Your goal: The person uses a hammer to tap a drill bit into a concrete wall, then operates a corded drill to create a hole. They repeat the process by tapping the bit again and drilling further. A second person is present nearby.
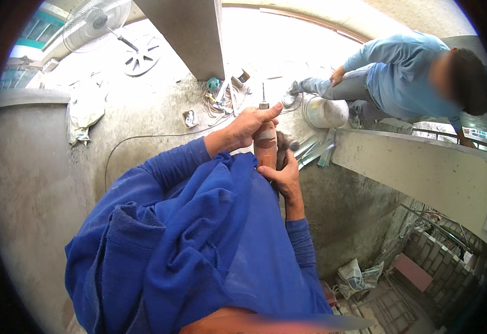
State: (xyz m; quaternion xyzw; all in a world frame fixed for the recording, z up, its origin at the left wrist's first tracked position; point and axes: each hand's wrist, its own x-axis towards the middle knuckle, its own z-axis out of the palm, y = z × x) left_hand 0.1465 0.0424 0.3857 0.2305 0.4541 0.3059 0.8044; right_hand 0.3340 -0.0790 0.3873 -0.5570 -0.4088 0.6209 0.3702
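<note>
The left hand wraps the front of the drill, out ahead of the blue shirt; it looks rigid, probably weighty, best gripped around its thick middle, clear of the slender bit. The right hand grasps the rear, fingers partly hidden.

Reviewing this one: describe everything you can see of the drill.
The drill has a worn-looking orange-brown body with a paler band toward the front, a grey, metallic-looking chuck and a thin, dark bit pointing away from the wearer. It is held before the blue-clad torso. The left hand grips it near the chuck; the right hand holds it farther back. Whether it's running is unclear.
</note>
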